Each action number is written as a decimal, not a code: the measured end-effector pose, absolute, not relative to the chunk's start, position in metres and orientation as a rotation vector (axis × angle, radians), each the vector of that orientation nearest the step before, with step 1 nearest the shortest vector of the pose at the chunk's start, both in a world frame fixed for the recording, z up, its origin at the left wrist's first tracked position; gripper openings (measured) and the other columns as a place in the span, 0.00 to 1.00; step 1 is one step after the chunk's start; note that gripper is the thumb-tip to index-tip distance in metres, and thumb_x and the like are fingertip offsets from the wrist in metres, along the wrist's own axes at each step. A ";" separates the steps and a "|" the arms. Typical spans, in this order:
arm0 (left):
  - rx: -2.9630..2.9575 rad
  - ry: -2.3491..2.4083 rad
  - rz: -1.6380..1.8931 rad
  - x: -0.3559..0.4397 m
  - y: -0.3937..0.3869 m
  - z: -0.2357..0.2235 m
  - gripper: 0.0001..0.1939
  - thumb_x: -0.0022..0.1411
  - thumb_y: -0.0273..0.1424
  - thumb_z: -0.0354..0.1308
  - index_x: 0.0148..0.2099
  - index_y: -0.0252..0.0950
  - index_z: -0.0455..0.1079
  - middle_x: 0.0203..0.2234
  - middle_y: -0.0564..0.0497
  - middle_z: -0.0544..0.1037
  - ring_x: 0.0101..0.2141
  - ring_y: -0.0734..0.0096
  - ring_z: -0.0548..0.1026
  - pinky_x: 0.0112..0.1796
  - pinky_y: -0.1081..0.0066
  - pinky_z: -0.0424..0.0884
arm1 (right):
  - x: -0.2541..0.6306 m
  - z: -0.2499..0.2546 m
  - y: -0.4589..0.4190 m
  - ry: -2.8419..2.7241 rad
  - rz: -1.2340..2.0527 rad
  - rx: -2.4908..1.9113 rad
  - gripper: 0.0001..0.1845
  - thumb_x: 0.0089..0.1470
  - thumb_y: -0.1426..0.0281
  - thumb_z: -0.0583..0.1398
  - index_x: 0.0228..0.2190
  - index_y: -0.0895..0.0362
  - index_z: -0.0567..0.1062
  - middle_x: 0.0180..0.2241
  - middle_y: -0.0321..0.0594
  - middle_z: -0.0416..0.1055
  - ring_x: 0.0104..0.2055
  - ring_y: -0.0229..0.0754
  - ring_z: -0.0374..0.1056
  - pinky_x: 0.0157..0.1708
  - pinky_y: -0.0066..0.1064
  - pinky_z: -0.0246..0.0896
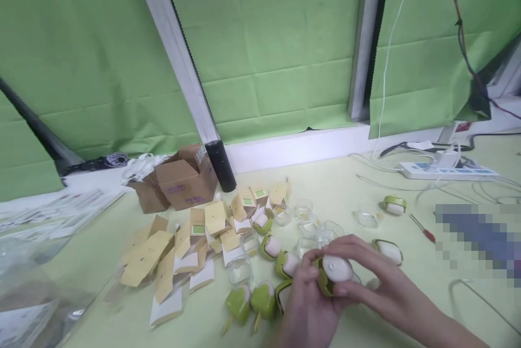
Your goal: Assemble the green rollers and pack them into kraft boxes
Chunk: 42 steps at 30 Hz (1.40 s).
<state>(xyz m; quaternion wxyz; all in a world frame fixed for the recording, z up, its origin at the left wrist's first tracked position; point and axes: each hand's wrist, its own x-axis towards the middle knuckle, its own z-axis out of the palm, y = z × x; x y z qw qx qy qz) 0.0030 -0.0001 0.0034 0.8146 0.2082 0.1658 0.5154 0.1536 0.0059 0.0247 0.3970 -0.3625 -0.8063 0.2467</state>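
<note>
Both of my hands meet over the table at the lower right of centre. Between them is a white rounded case partly inside a green cover, which looks like an earbud case. My left hand grips the green cover from the left side. The fingers and thumb of my right hand close around the white part from above and below. Beside my left hand lie more green covers with white cases, such as one cover and a green heart-shaped piece with a strap. Clear plastic shells lie just beyond my hands.
Opened yellow cartons spread across the left. Behind them stand a brown cardboard box and a black cylinder. On the right are a screwdriver, a white power strip with cables, and a pixelated patch. Plastic bags lie far left.
</note>
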 end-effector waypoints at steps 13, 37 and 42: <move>0.403 0.454 1.034 0.005 -0.001 -0.006 0.13 0.54 0.36 0.59 0.41 0.36 0.67 0.35 0.52 0.70 0.33 0.74 0.67 0.35 0.75 0.62 | 0.148 0.020 -0.001 -2.240 0.169 -0.794 0.24 0.55 0.75 0.58 0.53 0.51 0.66 0.48 0.43 0.70 0.50 0.43 0.66 0.44 0.32 0.67; 0.398 0.462 0.986 -0.001 -0.003 0.007 0.13 0.51 0.34 0.57 0.38 0.33 0.68 0.32 0.50 0.72 0.28 0.73 0.68 0.27 0.73 0.62 | 0.155 0.017 -0.003 -2.248 0.453 -0.909 0.38 0.54 0.71 0.59 0.62 0.48 0.49 0.56 0.46 0.62 0.58 0.48 0.58 0.52 0.41 0.62; 0.653 0.577 1.019 -0.001 -0.004 0.002 0.21 0.53 0.38 0.59 0.48 0.36 0.62 0.39 0.47 0.73 0.18 0.82 0.66 0.16 0.77 0.54 | 0.167 0.022 0.002 -2.083 0.694 -1.040 0.34 0.53 0.68 0.60 0.59 0.47 0.55 0.57 0.45 0.60 0.57 0.49 0.59 0.53 0.45 0.61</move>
